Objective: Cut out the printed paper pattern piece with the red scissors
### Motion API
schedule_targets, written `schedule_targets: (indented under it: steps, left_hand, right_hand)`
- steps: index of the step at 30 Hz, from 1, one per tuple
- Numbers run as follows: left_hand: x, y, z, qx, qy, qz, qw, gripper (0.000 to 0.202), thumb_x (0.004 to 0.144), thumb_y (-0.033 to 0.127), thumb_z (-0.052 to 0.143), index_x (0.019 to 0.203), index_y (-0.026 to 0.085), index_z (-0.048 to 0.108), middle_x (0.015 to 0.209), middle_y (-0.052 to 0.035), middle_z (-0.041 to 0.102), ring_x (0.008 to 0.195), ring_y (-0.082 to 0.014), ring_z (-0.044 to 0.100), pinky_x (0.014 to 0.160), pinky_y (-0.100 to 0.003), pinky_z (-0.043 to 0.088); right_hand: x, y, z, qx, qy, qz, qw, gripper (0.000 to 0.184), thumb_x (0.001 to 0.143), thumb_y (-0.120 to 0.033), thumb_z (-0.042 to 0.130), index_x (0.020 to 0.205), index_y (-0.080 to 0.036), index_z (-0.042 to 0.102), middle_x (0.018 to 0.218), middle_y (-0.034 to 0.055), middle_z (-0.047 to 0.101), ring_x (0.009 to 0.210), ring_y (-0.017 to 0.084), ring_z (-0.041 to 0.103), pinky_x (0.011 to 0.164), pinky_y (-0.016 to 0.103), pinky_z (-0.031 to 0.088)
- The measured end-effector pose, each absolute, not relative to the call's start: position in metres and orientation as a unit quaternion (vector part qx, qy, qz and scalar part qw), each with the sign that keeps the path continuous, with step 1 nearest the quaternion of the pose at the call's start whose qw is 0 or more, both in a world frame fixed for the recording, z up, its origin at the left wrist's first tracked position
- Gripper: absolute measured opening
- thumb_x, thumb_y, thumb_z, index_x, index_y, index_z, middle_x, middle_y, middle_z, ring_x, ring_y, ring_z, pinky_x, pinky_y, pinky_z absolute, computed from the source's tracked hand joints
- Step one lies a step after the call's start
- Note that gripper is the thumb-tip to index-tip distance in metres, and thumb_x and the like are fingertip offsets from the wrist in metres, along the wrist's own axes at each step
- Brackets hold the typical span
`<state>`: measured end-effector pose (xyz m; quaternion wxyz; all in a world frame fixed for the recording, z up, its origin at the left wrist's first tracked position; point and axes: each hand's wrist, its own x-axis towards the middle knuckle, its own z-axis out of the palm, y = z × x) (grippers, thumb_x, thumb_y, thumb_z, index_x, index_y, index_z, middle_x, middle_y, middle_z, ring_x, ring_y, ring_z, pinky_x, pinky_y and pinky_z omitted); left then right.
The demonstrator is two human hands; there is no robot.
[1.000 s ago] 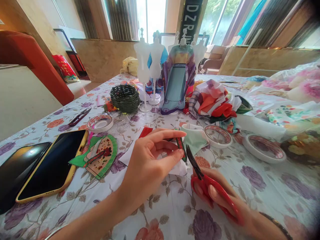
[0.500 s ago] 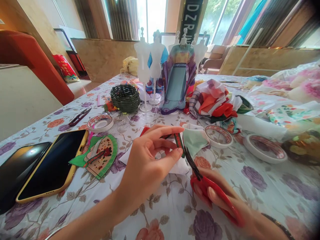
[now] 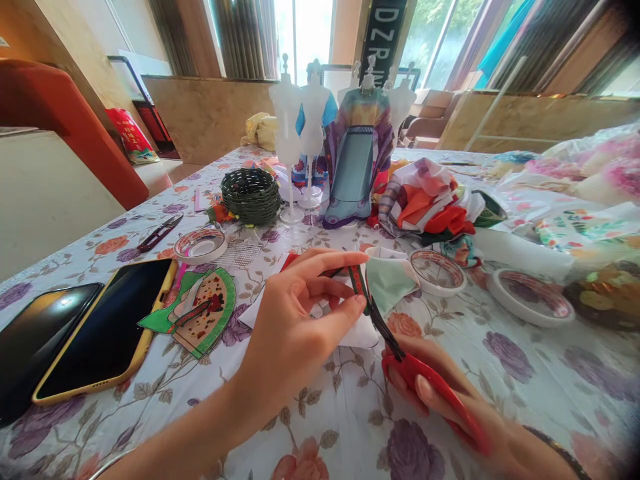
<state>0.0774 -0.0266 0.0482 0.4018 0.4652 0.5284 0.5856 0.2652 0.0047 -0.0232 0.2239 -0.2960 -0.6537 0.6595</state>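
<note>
One head-worn camera looks forward and down from close above the table [image 3: 350, 407] toward the windows [image 3: 305, 37].

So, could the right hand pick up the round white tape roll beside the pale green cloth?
Probably not: the right hand holds dark-bladed, red-handled scissors, though the way to the roll looks free.

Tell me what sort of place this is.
It looks like a sewing or craft workspace, judging by the small mannequins, the heap of fabric and the red-handled scissors.
</note>
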Motion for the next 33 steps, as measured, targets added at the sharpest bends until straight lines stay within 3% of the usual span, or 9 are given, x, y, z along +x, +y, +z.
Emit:
schedule_targets:
  steps: [15,19,26,33]
  left_hand:
    - [0.078,-0.026,0.05,0.47,0.524,0.59,0.396,0.026,0.072,0.006,0.071,0.091,0.024,0.077,0.105,0.0004,0.072,0.065,-0.0057,0.063,0.054,-0.013,0.048]
    - [0.077,-0.027,0.05,0.471,0.518,0.59,0.401,0.026,0.073,0.006,0.071,0.09,0.024,0.077,0.105,0.0021,0.071,0.065,-0.0041,0.062,0.054,-0.012,0.047]
    - [0.077,-0.027,0.047,0.473,0.519,0.59,0.398,0.026,0.072,0.007,0.071,0.091,0.024,0.077,0.103,0.0008,0.071,0.065,-0.0059,0.062,0.054,-0.014,0.047]
    - [0.077,-0.027,0.048,0.473,0.523,0.59,0.394,0.027,0.071,0.007,0.071,0.09,0.024,0.078,0.103,0.0003,0.072,0.066,-0.0078,0.063,0.054,-0.016,0.048]
  right_hand:
    - [0.266,0.005,-0.023,-0.316,-0.654,0.647,0.234,0.059,0.077,-0.075,0.058,0.06,-0.021,0.044,0.062,-0.0021,0.034,0.058,0.014,0.029,0.052,0.028,0.024]
    - [0.269,0.005,-0.03,-0.341,-0.634,0.651,0.241,0.051,0.077,-0.072,0.062,0.072,-0.022,0.055,0.067,-0.0012,0.039,0.062,0.016,0.034,0.053,0.027,0.03]
    - [0.266,0.005,-0.025,-0.321,-0.651,0.65,0.227,0.058,0.077,-0.076,0.057,0.061,-0.022,0.043,0.062,-0.0023,0.031,0.058,0.015,0.027,0.051,0.028,0.024]
    - [0.269,0.004,-0.029,-0.345,-0.64,0.646,0.234,0.053,0.075,-0.074,0.061,0.07,-0.022,0.053,0.068,-0.0003,0.04,0.062,0.017,0.035,0.055,0.028,0.031]
